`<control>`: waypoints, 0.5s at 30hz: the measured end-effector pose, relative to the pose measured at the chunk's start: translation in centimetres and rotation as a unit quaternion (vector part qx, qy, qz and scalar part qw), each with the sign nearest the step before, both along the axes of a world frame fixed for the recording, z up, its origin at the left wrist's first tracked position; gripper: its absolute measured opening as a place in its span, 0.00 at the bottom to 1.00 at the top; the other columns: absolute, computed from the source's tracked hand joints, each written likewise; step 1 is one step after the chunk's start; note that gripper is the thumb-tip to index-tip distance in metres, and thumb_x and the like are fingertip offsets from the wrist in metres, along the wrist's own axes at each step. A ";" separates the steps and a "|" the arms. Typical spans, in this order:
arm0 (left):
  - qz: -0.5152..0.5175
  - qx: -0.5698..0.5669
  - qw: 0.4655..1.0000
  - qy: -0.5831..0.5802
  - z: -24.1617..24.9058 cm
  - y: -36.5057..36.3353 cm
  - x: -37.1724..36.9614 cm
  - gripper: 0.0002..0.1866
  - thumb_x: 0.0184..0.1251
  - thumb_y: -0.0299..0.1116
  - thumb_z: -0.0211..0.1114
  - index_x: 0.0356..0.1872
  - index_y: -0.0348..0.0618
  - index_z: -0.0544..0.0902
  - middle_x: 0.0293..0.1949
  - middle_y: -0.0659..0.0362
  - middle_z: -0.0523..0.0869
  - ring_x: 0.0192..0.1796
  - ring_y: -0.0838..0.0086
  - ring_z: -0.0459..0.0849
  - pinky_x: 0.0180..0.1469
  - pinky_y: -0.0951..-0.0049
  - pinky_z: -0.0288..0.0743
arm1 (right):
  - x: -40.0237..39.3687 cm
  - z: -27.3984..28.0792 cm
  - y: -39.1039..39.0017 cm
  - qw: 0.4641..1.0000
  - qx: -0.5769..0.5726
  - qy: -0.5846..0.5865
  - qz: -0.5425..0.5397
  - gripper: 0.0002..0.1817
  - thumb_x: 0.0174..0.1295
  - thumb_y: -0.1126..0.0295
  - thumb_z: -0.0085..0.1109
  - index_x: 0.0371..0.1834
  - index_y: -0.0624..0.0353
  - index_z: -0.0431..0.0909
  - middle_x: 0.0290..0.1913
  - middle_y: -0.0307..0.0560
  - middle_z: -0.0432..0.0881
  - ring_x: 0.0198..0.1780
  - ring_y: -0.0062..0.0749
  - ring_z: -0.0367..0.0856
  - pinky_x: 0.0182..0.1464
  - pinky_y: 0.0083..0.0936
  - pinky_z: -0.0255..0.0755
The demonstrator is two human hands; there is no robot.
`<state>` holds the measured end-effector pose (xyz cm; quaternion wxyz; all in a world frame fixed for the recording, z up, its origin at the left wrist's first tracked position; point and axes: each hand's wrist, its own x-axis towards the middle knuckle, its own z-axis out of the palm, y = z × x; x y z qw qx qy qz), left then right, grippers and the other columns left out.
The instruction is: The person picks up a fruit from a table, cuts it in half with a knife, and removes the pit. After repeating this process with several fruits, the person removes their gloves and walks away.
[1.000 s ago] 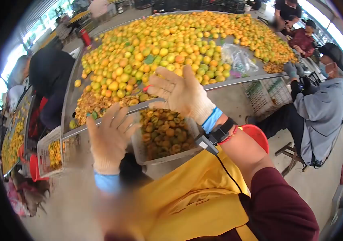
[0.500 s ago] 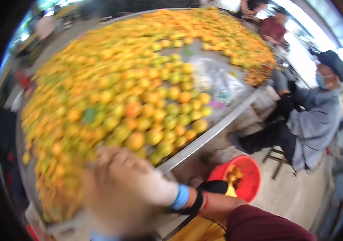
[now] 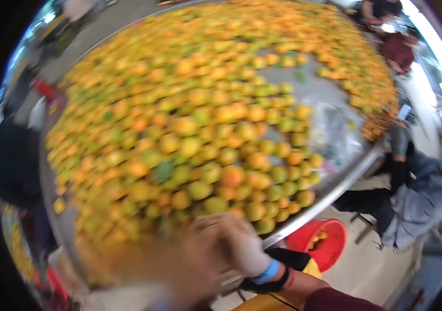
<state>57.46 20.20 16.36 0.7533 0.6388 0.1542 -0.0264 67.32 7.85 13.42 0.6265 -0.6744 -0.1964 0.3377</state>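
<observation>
A big heap of yellow, orange and green round fruits (image 3: 205, 129) covers a metal table (image 3: 324, 194). My right hand (image 3: 234, 243), in a pale knit glove with a blue cuff and a black wrist strap, lies at the table's near edge against the closest fruits. It is blurred, so I cannot tell whether it holds a fruit. A smeared tan shape at the lower left looks like my left hand (image 3: 143, 269), low by the same edge; its fingers cannot be made out.
A red bucket (image 3: 324, 241) with some fruit stands on the floor under the table's right edge. A clear plastic bag (image 3: 335, 135) lies on the table. A person in grey (image 3: 418, 202) sits at the right; a dark-clothed person (image 3: 13, 160) stands at the left.
Both gloved hands dropped from raised in front of me to the table's near edge. The view swung closer over the fruit pile, with heavy motion blur.
</observation>
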 end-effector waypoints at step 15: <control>0.195 -0.461 0.864 0.062 20.9 -4.7 -3.0 0.37 0.86 0.59 0.46 0.79 0.37 0.64 0.75 0.55 0.71 0.78 0.66 0.68 0.82 0.62 0.58 | -2.2 18.3 -2.1 0.902 0.050 0.428 -0.034 0.20 0.73 0.59 0.64 0.55 0.68 0.81 0.47 0.52 0.88 0.46 0.35 0.90 0.51 0.29 0.85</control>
